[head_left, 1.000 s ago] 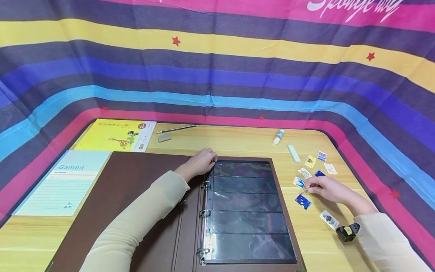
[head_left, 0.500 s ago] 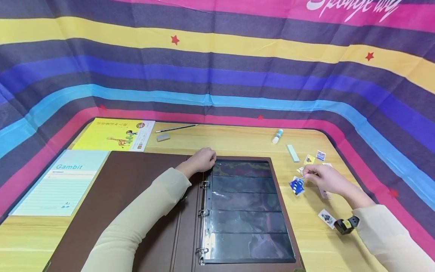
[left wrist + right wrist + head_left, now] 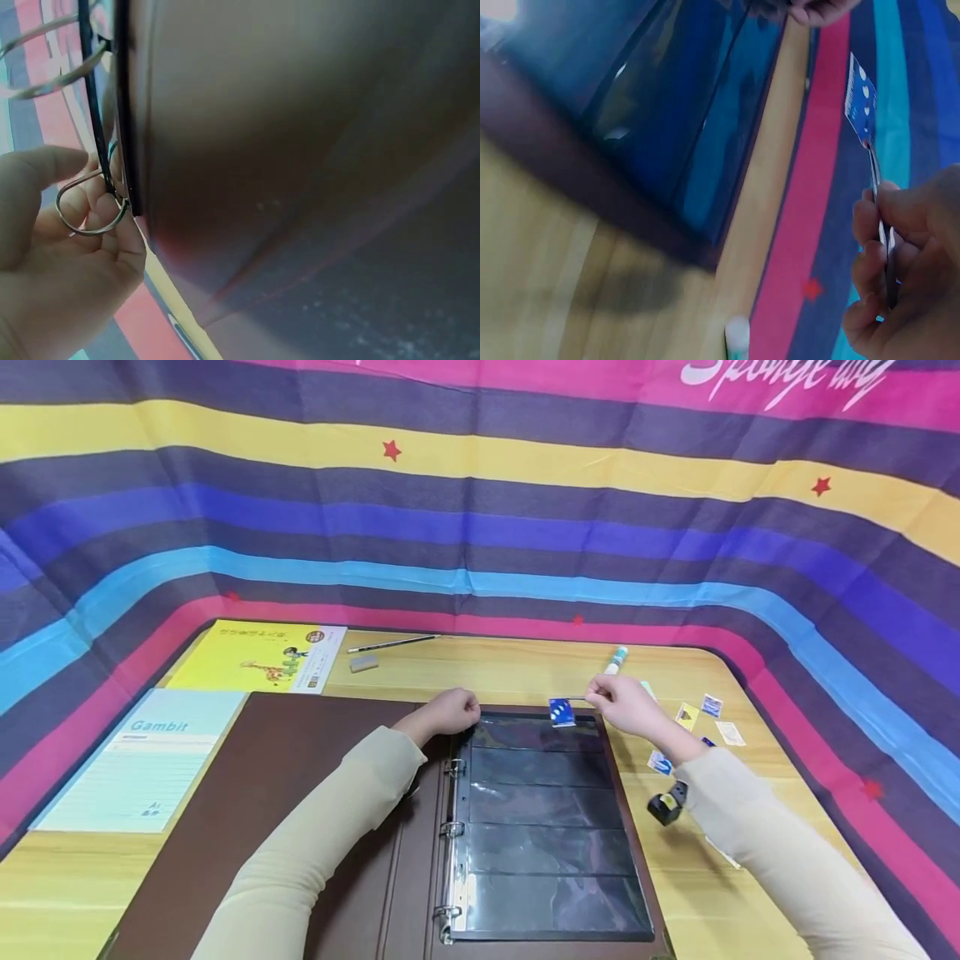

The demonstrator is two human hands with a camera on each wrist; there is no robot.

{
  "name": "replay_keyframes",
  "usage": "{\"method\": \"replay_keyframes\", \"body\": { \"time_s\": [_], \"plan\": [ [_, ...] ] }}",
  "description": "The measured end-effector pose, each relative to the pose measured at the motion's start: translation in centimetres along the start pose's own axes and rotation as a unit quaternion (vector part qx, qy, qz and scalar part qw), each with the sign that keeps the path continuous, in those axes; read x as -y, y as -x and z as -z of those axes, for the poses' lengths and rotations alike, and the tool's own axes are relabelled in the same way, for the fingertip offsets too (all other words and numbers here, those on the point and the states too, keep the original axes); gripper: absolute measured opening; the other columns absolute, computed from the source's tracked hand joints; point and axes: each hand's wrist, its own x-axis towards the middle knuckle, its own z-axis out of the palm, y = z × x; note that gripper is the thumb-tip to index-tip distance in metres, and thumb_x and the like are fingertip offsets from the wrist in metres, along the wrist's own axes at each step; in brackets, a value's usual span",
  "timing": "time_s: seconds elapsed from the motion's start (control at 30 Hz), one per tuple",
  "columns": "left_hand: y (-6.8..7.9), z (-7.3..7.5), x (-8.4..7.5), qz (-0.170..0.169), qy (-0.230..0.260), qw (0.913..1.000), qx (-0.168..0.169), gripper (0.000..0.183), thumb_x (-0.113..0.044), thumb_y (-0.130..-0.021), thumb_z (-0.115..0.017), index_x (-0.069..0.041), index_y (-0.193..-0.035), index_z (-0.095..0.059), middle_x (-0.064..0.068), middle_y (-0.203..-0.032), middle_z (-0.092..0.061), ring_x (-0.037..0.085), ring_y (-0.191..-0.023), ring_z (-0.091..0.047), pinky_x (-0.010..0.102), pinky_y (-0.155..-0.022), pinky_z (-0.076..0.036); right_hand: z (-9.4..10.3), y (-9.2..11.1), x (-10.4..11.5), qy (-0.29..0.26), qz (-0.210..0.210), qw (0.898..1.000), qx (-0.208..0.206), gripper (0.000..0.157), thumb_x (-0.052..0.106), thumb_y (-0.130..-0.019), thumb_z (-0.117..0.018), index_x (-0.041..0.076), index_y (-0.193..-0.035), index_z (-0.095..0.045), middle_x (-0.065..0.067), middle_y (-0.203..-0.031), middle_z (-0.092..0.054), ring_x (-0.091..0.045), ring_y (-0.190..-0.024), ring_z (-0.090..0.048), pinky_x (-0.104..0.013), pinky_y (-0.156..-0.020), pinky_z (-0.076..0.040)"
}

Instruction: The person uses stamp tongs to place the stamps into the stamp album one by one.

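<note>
A brown ring-binder album (image 3: 330, 793) lies spread out on the table, its black page (image 3: 551, 852) divided into clear strip pockets. At the page's top inner corner my left hand (image 3: 450, 712) has its fingers curled on the edge; the left wrist view shows them by a metal ring (image 3: 91, 229). My right hand (image 3: 628, 703) pinches a pair of metal tweezers (image 3: 877, 180). A blue stamp with white spots (image 3: 562, 712) is held in the tweezers' tips, above the page's top pocket. Whether the stamp touches the pocket cannot be told.
Right of the album lie several loose stamps (image 3: 730, 733), partly hidden by my right arm. A glue stick (image 3: 617, 660) is behind my right hand. An eraser (image 3: 363, 664), a pencil (image 3: 393, 643), a yellow booklet (image 3: 247, 658) and a Gambit notebook (image 3: 142, 760) lie at the left.
My right hand has lifted the blue stamp from the stamps at the right with the tweezers and carried it left over the page's top. The left hand has stayed at the page corner.
</note>
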Motion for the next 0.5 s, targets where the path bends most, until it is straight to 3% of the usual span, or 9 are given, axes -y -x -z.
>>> {"method": "replay_keyframes", "body": {
  "time_s": [0.17, 0.33, 0.5],
  "plan": [
    [-0.2, 0.0, 0.1, 0.019, 0.061, 0.9979, 0.012, 0.011, -0.009, -0.083, -0.044, -0.005, -0.074, -0.05, 0.001, -0.062, -0.041, 0.013, -0.053, -0.036, 0.026, -0.06, -0.034, -2.6, -2.8, 1.4, -0.009, -0.008, 1.0, -0.006, 0.014, 0.014, -0.084, -0.047, 0.005, -0.075, -0.052, -0.002, -0.056, -0.042, -0.015, -0.048, -0.035, -0.028, -0.047, -0.031],
    [-0.3, -0.1, 0.1, 0.031, 0.08, 0.9963, 0.0, 0.007, -0.008, -0.081, -0.048, -0.004, -0.081, -0.054, 0.003, -0.077, -0.049, 0.015, -0.067, -0.043, 0.027, -0.065, -0.037, -4.4, -4.6, 2.9, 0.006, -0.019, 0.999, -0.024, 0.011, 0.011, -0.082, -0.047, 0.005, -0.074, -0.052, -0.003, -0.06, -0.045, -0.016, -0.053, -0.039, -0.029, -0.051, -0.032],
    [-0.3, -0.2, 0.3, 0.044, 0.099, 0.9941, -0.007, 0.006, -0.009, -0.08, -0.05, -0.005, -0.08, -0.054, 0.003, -0.078, -0.049, 0.015, -0.068, -0.043, 0.028, -0.064, -0.037, -5.5, -5.7, 3.6, 0.036, -0.039, 0.998, -0.031, 0.01, 0.011, -0.082, -0.047, 0.007, -0.075, -0.053, -0.004, -0.066, -0.05, -0.018, -0.057, -0.043, -0.03, -0.054, -0.034]
  ]
}}
